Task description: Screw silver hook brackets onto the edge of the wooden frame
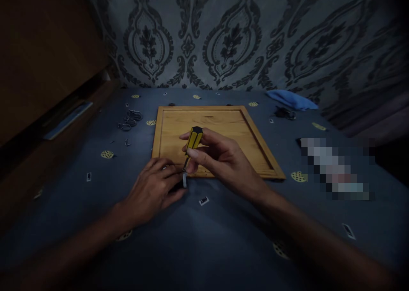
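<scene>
A shallow wooden tray [255, 142] lies flat on a blue patterned cloth in the middle of the view. My right hand [220, 159] is closed round a screwdriver with a yellow and black handle [194, 138], held upright with its tip pointing down at the tray's near edge. My left hand [156, 188] rests on the cloth just left of the tip, fingers curled round a small grey metal piece [184, 180] pressed against the tray's front rim. What else the left fingers cover is hidden.
A pile of metal rings and small hardware [129, 120] lies at the back left. A blue cloth [292, 99] and a dark object [283, 112] sit at the back right. A brown wooden cabinet [47, 61] stands on the left. Patterned wall behind.
</scene>
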Demonstrator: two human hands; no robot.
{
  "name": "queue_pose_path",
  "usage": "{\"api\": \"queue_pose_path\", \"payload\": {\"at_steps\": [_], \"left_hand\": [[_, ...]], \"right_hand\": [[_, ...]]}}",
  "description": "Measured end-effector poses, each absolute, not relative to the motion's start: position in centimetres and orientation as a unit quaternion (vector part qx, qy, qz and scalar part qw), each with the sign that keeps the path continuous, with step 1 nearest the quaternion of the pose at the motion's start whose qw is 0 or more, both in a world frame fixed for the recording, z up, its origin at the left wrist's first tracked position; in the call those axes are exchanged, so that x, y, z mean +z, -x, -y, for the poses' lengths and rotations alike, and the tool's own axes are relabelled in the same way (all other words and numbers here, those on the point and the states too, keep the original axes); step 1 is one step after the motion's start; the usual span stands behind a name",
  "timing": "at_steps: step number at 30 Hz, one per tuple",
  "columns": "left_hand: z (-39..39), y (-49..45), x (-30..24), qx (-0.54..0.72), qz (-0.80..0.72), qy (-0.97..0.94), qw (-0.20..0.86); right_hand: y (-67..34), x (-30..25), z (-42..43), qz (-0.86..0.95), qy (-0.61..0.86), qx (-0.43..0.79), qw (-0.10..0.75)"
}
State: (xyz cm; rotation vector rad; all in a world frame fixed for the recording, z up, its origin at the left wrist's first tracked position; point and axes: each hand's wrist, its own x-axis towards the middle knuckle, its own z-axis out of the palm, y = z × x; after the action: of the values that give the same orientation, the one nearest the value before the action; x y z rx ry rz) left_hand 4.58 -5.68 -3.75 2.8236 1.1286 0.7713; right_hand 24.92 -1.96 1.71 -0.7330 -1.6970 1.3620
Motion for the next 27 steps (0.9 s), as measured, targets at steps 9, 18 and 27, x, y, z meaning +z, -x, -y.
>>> {"api": "queue_pose_path", "payload": {"at_steps": [9,18,27], "left_hand": [[5.65,-4.5,-3.65,0.236,-0.359,-0.903,0.009],[5.71,-4.45,-3.6,0.234,-0.36,-0.903,0.008],[5.68,-4.51,-3.62,0.242,-0.351,-0.904,0.019]], "right_hand": [[-24.68,1.52,2.03,0.644,0.339,0.527,0.439],[-25.16,2.09,1.92,0.678,0.312,0.522,0.412],[-24.64,1.52,1.77,0.677,0.349,0.461,0.456]]}}
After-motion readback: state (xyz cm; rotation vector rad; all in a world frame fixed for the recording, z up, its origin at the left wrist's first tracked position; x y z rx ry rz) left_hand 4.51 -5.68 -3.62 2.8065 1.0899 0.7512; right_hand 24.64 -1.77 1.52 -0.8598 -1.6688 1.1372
